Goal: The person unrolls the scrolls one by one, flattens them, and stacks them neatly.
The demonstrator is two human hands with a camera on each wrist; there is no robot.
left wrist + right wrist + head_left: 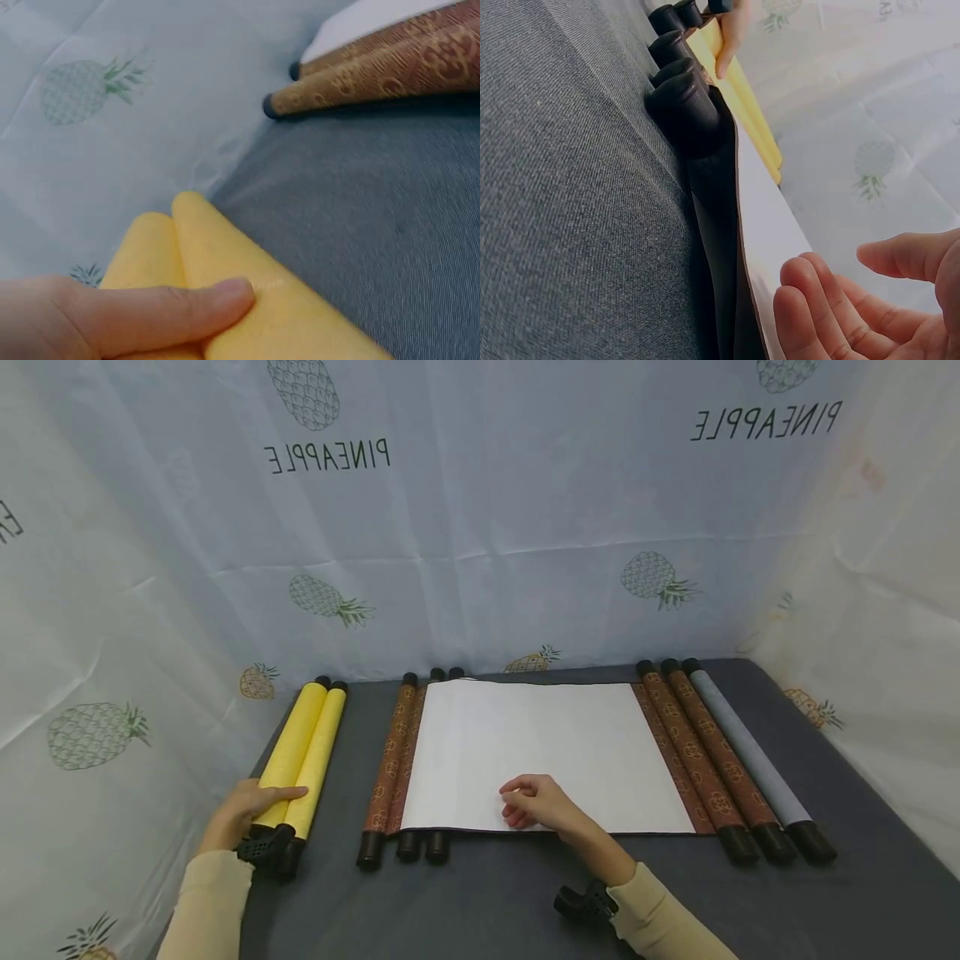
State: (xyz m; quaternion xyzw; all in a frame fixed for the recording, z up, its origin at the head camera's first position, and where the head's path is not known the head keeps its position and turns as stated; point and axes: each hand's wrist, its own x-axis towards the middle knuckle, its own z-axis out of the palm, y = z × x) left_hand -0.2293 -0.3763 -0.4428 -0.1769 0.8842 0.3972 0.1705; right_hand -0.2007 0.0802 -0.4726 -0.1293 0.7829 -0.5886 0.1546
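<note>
resting my left hand on the near end of the yellow scrolls, i have the fingers laid out straight across both rolls, flat and holding nothing; the left wrist view shows one finger pressed along the yellow fabric. the two yellow rolls lie side by side at the left of the grey table, touching each other, their black end caps just under my wrist. my right hand sits on the near edge of the open scroll, fingers loosely curled, gripping nothing; in the right wrist view the fingertips hover relaxed just above the white sheet, and i cannot tell whether they touch it. the white sheet lies spread flat in the middle of the table, bordered by brown patterned strips. just left of it are brown rolls with dark caps at the near end; to its right lie two more brown rolls and, beside them, a grey roll. the yellow rolls and the brown ones are apart, with bare table between. a pale cloth printed with pineapples hangs behind and to both sides.
</note>
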